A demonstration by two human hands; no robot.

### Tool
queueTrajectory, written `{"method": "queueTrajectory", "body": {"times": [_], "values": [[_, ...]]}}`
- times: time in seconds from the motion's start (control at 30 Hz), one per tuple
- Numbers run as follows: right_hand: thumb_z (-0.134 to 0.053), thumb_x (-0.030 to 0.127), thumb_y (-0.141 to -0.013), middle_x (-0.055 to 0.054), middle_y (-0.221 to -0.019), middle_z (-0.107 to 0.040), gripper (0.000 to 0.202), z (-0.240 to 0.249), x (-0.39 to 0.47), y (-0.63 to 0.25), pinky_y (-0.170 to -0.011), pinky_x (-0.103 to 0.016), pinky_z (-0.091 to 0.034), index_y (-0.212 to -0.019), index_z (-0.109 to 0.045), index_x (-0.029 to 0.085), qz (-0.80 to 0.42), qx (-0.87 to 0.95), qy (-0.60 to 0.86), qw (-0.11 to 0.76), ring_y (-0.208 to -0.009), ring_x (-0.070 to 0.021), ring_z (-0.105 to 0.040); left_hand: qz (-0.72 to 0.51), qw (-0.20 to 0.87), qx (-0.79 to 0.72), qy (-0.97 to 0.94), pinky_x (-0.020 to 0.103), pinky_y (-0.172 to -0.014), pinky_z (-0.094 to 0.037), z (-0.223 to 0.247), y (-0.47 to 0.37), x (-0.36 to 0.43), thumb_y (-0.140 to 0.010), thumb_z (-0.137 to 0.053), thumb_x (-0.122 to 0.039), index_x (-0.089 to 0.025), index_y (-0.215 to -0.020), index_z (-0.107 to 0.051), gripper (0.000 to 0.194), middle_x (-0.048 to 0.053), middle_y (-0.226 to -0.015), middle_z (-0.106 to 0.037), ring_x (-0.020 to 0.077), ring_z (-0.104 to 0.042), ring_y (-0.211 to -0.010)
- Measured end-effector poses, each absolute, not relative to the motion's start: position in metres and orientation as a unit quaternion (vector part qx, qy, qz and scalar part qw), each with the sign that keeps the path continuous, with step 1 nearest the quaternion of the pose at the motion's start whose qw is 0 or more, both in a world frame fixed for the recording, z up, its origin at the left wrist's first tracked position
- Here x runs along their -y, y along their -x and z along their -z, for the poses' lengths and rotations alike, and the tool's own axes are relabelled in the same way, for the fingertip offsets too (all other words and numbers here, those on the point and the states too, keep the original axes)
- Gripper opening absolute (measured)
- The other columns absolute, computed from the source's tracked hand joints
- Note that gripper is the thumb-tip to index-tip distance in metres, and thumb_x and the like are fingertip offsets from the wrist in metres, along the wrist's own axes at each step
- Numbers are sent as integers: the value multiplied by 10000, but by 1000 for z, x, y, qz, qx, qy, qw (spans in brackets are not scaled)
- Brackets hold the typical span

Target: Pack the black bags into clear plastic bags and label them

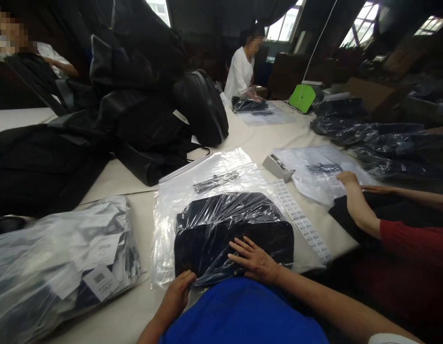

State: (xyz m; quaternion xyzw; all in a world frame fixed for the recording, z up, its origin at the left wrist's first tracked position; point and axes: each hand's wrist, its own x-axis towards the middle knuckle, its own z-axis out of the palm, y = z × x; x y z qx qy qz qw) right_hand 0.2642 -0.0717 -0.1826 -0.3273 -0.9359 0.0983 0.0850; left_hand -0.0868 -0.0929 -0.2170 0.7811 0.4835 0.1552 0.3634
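Directly under the spread right grip (258,262), plastic-covered bag (207,248); left grip (178,289) at its corner, closure unclear.

Wrapper (233,209) glossy plastic; dark bag (209,246) perhaps cloth.

1. A heap of black bags (135,119) covers the far left of the pale surface (243,138).
2. A clear sack (64,263) full of white printed tags lies at near left.
3. A small grey device (279,167) sits near a slanting sheet of printed labels (303,220).
4. A bright green panel (302,98) stands farther back, near a person in white (239,71).
5. Plastic-wrapped dark bundles (382,136) lie at right, beyond a red sleeve (411,239).
6. Windows (284,26) light the background.
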Motion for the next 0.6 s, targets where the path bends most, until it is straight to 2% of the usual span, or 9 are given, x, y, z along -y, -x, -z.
{"method": "queueTrajectory", "body": {"times": [0.03,0.1,0.17,0.2,0.3,0.43,0.53,0.6], "values": [[-622,285,-861,-120,-1574,-300,677,179,72,-268,-1173,-538,-185,-1484,-363,232,-89,936,330,84,-1472,-273,-202,-134,375,-474,-786,265,-780,-457,212,87,89,-839,-312,-89,-204,-838,-625,333,61,-868,-630,184,-609,-859],[-538,195,-896,-117,-1502,-426,465,178,71,-270,-1131,-499,-276,-1360,-520,218,-63,934,334,111,-1393,-254,-354,-94,387,-466,-790,274,-793,-457,208,88,84,-840,-323,-97,-204,-829,-626,322,61,-878,-642,193,-621,-879],[-453,142,-924,-111,-1294,-606,286,179,70,-268,-1005,-401,-413,-1128,-647,192,-58,922,357,140,-1172,-212,-541,-70,385,-471,-790,287,-818,-461,209,88,82,-836,-353,-115,-206,-839,-637,298,62,-897,-659,207,-632,-907],[-435,127,-923,-99,-1155,-661,255,180,69,-268,-922,-349,-454,-1022,-664,182,-71,911,379,146,-1040,-190,-584,-66,381,-478,-789,292,-828,-464,212,88,82,-834,-367,-126,-208,-847,-642,288,62,-902,-667,212,-637,-914],[-516,127,-865,-41,-877,-671,155,183,72,-273,-765,-255,-474,-868,-662,182,-181,879,429,106,-827,-158,-595,-78,364,-499,-782,276,-807,-474,221,82,84,-850,-405,-191,-223,-831,-641,239,47,-880,-677,206,-651,-881],[-653,158,-782,14,-831,-679,74,184,79,-293,-759,-203,-469,-827,-706,185,-413,793,443,62,-808,-127,-642,-96,359,-521,-769,243,-718,-479,221,67,89,-884,-418,-307,-227,-762,-612,243,16,-775,-654,180,-641,-750],[-724,208,-740,41,-792,-686,103,184,73,-304,-752,-184,-470,-837,-734,176,-562,694,447,58,-784,-118,-660,-67,370,-523,-765,244,-737,-482,214,63,92,-862,-429,-287,-226,-771,-631,230,16,-818,-673,184,-651,-803],[-752,240,-715,55,-765,-690,153,184,65,-306,-740,-182,-470,-858,-748,187,-613,648,450,33,-768,-117,-660,-31,376,-521,-766,250,-748,-487,213,65,94,-815,-458,-254,-232,-778,-657,204,16,-848,-692,189,-660,-823]]}}
